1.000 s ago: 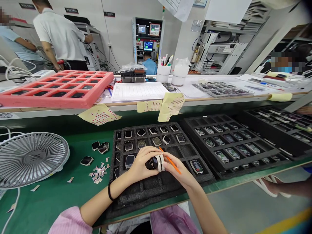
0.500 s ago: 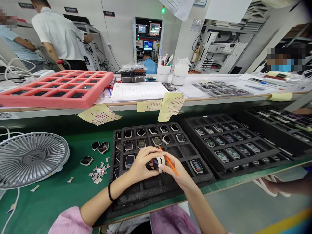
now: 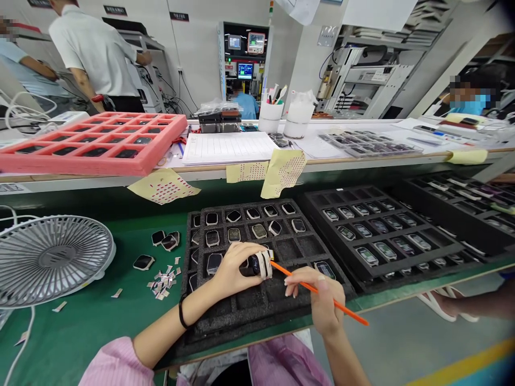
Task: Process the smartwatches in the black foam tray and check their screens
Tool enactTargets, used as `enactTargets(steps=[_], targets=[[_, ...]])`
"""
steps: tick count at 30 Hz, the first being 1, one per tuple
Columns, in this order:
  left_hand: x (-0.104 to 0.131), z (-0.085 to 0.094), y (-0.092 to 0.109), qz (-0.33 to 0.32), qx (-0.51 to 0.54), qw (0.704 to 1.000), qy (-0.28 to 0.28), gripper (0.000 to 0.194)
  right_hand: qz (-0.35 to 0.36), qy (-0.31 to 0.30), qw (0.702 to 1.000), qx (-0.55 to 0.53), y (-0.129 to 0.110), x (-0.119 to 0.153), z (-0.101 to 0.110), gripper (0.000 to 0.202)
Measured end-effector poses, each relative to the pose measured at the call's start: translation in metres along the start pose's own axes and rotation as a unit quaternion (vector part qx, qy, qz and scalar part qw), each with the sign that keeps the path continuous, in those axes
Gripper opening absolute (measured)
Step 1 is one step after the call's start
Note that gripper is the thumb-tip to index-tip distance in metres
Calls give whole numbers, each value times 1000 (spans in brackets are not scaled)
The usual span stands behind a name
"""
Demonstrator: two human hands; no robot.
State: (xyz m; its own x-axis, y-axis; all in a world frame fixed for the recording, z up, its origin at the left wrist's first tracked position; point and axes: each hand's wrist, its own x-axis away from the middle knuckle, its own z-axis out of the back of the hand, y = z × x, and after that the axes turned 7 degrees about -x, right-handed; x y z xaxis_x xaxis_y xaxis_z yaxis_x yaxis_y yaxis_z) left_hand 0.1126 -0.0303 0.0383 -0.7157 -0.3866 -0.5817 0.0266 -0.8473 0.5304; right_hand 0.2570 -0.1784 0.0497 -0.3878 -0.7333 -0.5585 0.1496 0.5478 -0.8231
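Note:
My left hand [image 3: 233, 273] is closed around a few smartwatch cases [image 3: 263, 265] with pale edges, pressed together side by side. My right hand [image 3: 328, 300] grips a thin orange stick [image 3: 354, 316] like a pen. The stick's far tip meets the edge of the held watch cases; whether it touches or sits just in front, I cannot tell. Both hands are above a dark foam tray [image 3: 287, 247] with watch cases in many of its compartments. One watch [image 3: 324, 269] lies in the tray close behind my right hand.
A white fan [image 3: 56, 262] stands at left. Near it lie loose watches [image 3: 144, 261] and a pile of small tabs [image 3: 163, 284]. More black trays [image 3: 333, 198] of watches are at right. The shelf above bears a pink foam tray [image 3: 153, 161], papers [image 3: 229, 147] and a pen cup [image 3: 270, 118].
My right hand has moved right and down, away from the watch cases, and now holds the orange stick out with its tip towards them. My left hand stays about where it was.

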Motion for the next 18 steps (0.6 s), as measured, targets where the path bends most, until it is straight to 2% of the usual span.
enactTargets(steps=[14, 18], targets=[[1, 0, -1, -10, -6, 1000, 10, 43, 27, 28, 999, 31, 2, -3, -4, 47], [4, -2, -1, -18, -11, 999, 24, 43, 73, 21, 995, 67, 1, -5, -7, 46]])
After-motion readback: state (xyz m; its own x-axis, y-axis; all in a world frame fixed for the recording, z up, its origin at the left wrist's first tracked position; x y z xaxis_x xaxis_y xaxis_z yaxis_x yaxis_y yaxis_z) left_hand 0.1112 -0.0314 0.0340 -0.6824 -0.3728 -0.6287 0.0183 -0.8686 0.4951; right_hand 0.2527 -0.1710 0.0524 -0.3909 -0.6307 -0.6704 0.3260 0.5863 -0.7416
